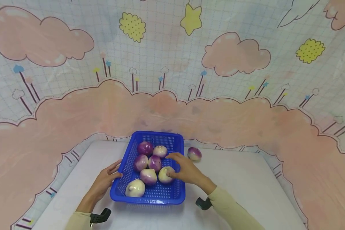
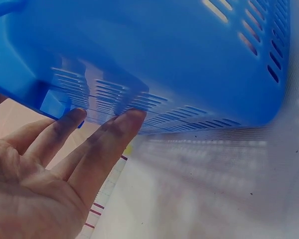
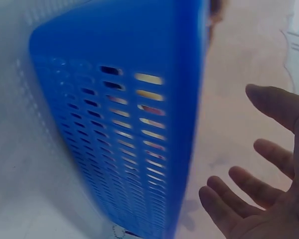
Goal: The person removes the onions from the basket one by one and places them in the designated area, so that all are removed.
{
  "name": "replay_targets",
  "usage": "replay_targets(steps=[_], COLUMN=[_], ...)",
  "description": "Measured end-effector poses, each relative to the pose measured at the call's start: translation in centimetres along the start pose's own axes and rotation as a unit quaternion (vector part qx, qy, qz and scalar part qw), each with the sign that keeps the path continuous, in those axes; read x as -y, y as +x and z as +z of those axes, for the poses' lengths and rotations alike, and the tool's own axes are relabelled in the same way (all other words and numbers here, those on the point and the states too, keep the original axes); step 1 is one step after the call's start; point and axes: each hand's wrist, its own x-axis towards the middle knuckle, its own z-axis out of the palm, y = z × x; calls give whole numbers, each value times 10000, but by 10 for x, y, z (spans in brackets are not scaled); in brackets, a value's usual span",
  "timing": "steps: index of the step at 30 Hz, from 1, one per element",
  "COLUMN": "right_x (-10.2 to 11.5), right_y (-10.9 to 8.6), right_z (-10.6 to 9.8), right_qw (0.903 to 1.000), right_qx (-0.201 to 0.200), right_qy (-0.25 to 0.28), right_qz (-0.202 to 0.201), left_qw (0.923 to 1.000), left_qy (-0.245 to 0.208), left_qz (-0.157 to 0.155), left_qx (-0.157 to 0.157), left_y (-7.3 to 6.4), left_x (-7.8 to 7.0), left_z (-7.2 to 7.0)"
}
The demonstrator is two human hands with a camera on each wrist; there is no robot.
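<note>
Several glossy purple-and-white onions lie inside a blue plastic basket with slotted walls. My left hand holds the basket's left side, thumb over the rim. In the left wrist view, its fingers touch the outer wall. Over the basket's right side reaches my right hand, thumb in front of a pale onion. The right wrist view shows that hand with spread fingers and nothing held. Whether the thumb touches the pale onion I cannot tell.
One more purple-and-white onion lies on the white table, beyond the basket's right side. A patterned cloth with clouds and stars rises behind the table and along its sides.
</note>
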Motion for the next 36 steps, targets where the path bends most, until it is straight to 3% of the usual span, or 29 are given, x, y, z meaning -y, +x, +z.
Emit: replay_targets(steps=[10,18,26,36], right_x=[1,1,-1,-4], right_y=[10,18,26,29], right_z=[18,26,37,42], right_qw=[9921,9825,9651,9412], right_qx=[876,1152,1598,1634], right_qy=[-836,-1447,-2072,-2947], right_qz=[-318,-239,-99,-234], left_qw=[10000,10000,10000,9999], left_qy=[5,-53,21,27], left_qz=[0,-14,4,-72], left_qx=[18,-11,14,-75], left_y=[-1,0,0,1], left_x=[1,1,3,2], left_z=[2,1,1,1])
